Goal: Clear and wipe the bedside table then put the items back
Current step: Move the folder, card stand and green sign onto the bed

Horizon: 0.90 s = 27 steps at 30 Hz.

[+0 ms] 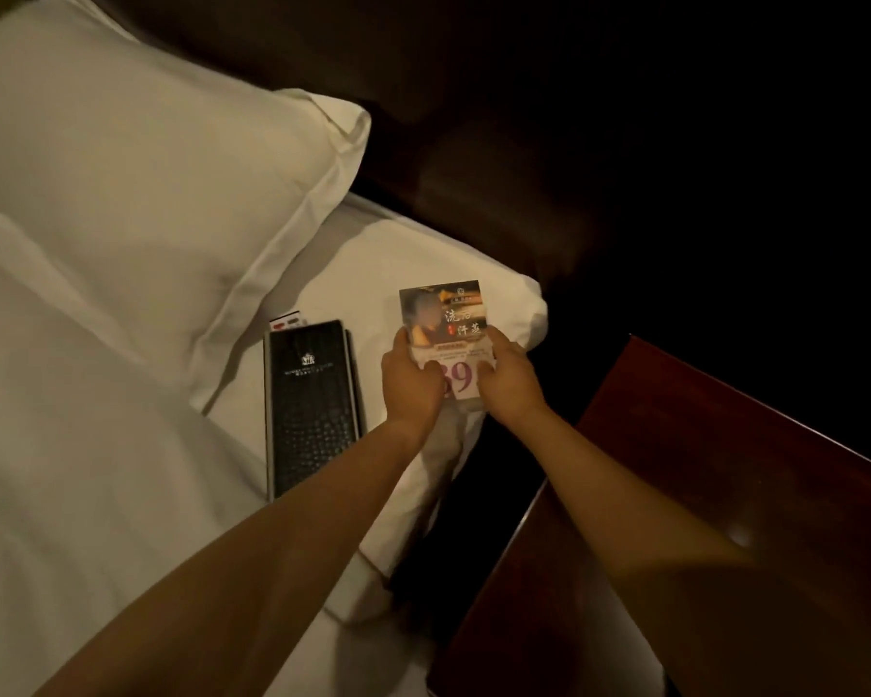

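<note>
A printed advert card (446,314) with a photo, Chinese text and a large red number is held over the corner of the white bed (363,274). My left hand (411,382) grips its lower left edge and my right hand (511,379) grips its lower right edge. Left of the card, a black textured folder (313,399) with a small crest lies flat on the sheet. A small white item with red marks (286,322) peeks out from behind the folder's top edge. The dark wooden bedside table (725,470) stands at the right, its visible top bare.
A large white pillow (137,193) lies at the upper left, and a white duvet (71,470) covers the lower left. A dark headboard (499,168) runs behind the bed. A dark gap separates the bed from the table.
</note>
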{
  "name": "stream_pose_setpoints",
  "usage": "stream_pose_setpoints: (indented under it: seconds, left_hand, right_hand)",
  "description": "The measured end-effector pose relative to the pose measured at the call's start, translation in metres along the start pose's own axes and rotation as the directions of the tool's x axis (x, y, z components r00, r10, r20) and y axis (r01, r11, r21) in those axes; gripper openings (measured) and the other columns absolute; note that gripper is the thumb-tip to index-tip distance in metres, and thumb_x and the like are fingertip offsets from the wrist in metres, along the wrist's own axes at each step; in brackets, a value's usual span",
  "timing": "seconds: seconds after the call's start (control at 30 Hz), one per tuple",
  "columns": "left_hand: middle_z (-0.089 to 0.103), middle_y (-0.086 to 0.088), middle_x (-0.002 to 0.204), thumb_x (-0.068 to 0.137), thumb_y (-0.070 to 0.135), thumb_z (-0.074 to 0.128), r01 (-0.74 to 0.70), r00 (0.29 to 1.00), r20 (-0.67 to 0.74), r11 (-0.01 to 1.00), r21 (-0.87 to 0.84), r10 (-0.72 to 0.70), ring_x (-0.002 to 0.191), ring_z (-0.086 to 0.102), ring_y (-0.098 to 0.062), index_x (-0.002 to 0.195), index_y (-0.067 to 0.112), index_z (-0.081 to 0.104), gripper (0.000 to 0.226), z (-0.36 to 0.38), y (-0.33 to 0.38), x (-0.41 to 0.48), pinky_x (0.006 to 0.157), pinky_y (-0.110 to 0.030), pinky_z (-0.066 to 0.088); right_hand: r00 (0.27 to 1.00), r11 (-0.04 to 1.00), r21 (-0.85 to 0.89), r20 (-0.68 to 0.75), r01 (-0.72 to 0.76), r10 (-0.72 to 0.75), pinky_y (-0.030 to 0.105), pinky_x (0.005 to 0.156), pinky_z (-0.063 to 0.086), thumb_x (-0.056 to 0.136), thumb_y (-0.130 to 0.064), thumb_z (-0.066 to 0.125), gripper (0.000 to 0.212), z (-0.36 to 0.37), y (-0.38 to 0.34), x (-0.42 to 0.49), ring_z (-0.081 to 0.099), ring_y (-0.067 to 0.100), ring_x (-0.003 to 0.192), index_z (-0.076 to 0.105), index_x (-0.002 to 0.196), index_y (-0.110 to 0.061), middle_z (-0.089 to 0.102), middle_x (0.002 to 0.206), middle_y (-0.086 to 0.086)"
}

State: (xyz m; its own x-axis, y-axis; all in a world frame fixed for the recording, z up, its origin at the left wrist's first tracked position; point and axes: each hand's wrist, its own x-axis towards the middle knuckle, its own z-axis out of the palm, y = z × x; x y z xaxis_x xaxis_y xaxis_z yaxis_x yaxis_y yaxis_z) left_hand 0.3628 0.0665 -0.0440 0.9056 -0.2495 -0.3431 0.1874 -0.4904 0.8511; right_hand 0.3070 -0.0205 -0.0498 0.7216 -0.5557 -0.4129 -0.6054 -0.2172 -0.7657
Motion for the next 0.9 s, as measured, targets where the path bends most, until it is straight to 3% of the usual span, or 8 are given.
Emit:
stream_pose_setpoints:
  seconds: [0.1,0.2,0.43,0.6,0.7,0.9]
  left_hand:
    - [0.062,-0.029,0.106,0.076,-0.010,0.042,0.047,0.999,0.015,0.998,0.039,-0.048,0.093,0.063,-0.043,0.113,0.001,0.052,0.040,-0.011,-0.009,0.030,0.079,-0.052,0.056]
    - [0.057,-0.028,0.117,0.075,-0.007,0.049,0.102,0.993,0.049,0.988,0.114,-0.108,0.109,0.056,-0.043,0.126,0.001,0.045,0.052,-0.014,-0.015,0.054,0.090,-0.054,0.051]
    - [0.045,-0.021,0.133,0.083,0.009,0.053,0.019,0.998,0.043,0.931,0.365,-0.037,0.126,0.036,-0.036,0.138,0.004,0.034,0.059,-0.010,-0.025,0.078,0.102,-0.037,0.030]
    - [0.038,-0.017,0.139,0.083,0.006,0.048,-0.052,0.998,0.046,0.896,0.441,0.036,0.128,0.032,-0.033,0.147,0.014,0.022,0.070,-0.012,-0.026,0.069,0.109,-0.042,0.030]
    - [0.033,-0.012,0.146,0.084,0.008,0.047,-0.177,0.983,0.051,0.817,0.549,0.179,0.129,0.031,-0.031,0.146,0.014,0.025,0.066,-0.011,-0.023,0.062,0.107,-0.042,0.030]
    - [0.034,-0.008,0.151,0.090,0.009,0.044,-0.468,0.881,0.264,0.650,0.599,0.392,0.140,0.025,-0.027,0.144,0.014,0.032,0.056,0.015,-0.015,0.032,0.112,-0.039,0.021]
  right_hand:
    - [1.000,0.999,-0.047,0.023,-0.008,0.009,0.034,0.104,0.037,0.092,-0.004,0.039,0.052,0.021,-0.011,0.021,0.044,0.034,0.123,0.028,0.143,-0.010,0.040,0.137,0.021]
    - [0.999,0.996,-0.083,0.028,-0.016,0.019,0.036,0.107,0.038,0.091,-0.003,0.039,0.051,0.036,-0.017,0.038,0.043,0.035,0.123,0.030,0.141,-0.006,0.038,0.136,0.022]
    - [0.998,0.974,-0.224,-0.040,0.038,-0.048,0.035,0.103,0.035,0.092,-0.013,0.044,0.047,0.056,-0.014,0.058,0.038,0.032,0.120,0.032,0.137,-0.007,0.037,0.131,0.021]
    - [0.991,0.950,-0.301,-0.071,0.085,-0.111,0.038,0.105,0.035,0.095,-0.026,0.044,0.050,0.052,-0.007,0.056,0.036,0.030,0.122,0.029,0.139,-0.009,0.037,0.134,0.018]
    - [0.985,0.946,-0.320,-0.137,0.056,-0.105,0.043,0.106,0.034,0.096,-0.035,0.041,0.053,0.036,0.001,0.052,0.035,0.031,0.125,0.028,0.141,-0.009,0.038,0.136,0.018]
    - [0.966,0.919,-0.385,-0.257,-0.081,-0.023,0.044,0.105,0.032,0.095,-0.046,0.038,0.058,-0.018,0.034,0.033,0.034,0.034,0.125,0.030,0.140,-0.011,0.038,0.137,0.018]
